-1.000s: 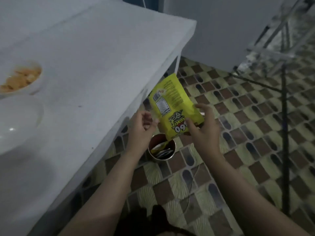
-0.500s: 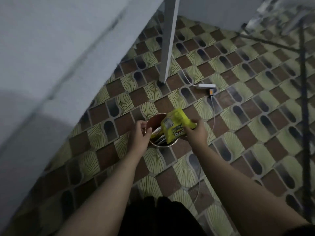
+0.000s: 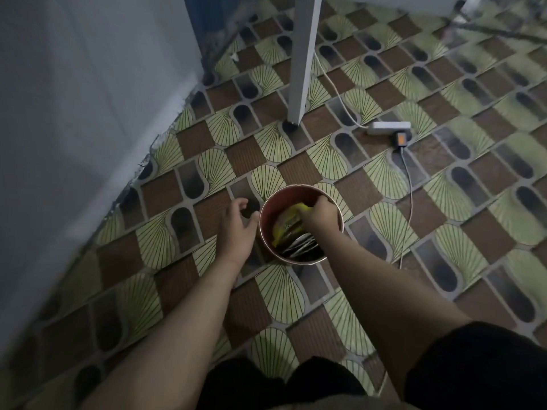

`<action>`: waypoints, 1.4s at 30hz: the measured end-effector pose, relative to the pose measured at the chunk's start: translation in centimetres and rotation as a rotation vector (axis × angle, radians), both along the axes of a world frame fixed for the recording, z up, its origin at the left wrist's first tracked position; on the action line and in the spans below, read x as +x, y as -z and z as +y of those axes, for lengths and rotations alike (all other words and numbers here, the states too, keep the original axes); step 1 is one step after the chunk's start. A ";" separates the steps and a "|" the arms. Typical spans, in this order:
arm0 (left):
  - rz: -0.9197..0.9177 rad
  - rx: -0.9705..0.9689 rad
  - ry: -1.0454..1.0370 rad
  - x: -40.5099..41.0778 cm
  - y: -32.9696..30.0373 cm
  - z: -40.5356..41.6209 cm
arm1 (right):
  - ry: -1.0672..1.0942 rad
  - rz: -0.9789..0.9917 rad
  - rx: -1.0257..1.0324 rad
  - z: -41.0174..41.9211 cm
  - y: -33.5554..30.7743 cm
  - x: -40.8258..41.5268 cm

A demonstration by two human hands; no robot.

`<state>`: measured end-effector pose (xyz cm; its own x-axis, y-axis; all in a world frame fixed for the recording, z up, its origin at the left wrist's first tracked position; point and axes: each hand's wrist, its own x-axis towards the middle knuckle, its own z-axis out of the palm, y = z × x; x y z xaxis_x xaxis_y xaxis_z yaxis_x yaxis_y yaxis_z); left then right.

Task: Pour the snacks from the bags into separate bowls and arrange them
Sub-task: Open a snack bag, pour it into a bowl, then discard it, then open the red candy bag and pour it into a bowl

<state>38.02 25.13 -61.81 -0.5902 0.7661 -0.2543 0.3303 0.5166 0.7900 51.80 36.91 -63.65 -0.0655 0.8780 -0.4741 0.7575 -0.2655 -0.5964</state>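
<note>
Two bare arms reach down from the lower edge toward a round bin (image 3: 266, 232) standing on the patterned floor (image 3: 444, 202). At far left a pale wall (image 3: 74, 113) runs down to the floor edge. Next comes the left hand (image 3: 236, 229), just beside the bin's left rim and apart from it — its fingers are loosely curled with the thumb out, and it holds nothing. The bin has a light rim and a reddish inner wall. Inside lies the yellow bag (image 3: 285, 224), crumpled and tilted against the left side, above some silvery wrappers (image 3: 302, 245) near the bottom edge. Any print on the bag is too dark and blurred to read. The right hand (image 3: 321, 213) is down in the bin's mouth, knuckles up, fingers bent over the bag's upper end; whether they pinch it or merely touch it I cannot tell, since the fingertips are hidden. Behind the bin a white table leg (image 3: 302, 60) stands on the floor. Farther right lies a white power strip (image 3: 387, 127) with an orange-faced plug (image 3: 401, 139) in it — one white cable (image 3: 331, 90) runs back past the leg, and a thin grey one (image 3: 410, 187) trails toward the right arm. No writing shows on either.
</note>
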 end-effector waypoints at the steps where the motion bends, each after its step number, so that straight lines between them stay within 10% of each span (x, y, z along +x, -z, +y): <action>1: 0.006 0.000 0.004 0.1 -0.3 0.0 | 0.003 0.012 0.016 -0.5 -0.4 -0.1; 15: -0.101 0.250 0.032 8.6 -27.1 -1.5 | 0.258 0.357 0.364 -9.0 -29.3 5.5; 27: 0.071 0.716 -0.193 3.9 -56.1 -8.4 | -0.105 0.854 0.511 -15.1 -58.4 -1.5; 42: 0.289 0.779 -0.794 -18.7 -64.4 -30.2 | -0.724 0.984 0.373 -29.4 -66.8 -26.5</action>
<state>19.33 -5.03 2.54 -0.9361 0.0418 0.3492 0.3513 0.0650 0.9340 25.30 7.55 3.10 -0.7642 0.5640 0.3129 -0.1430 0.3248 -0.9349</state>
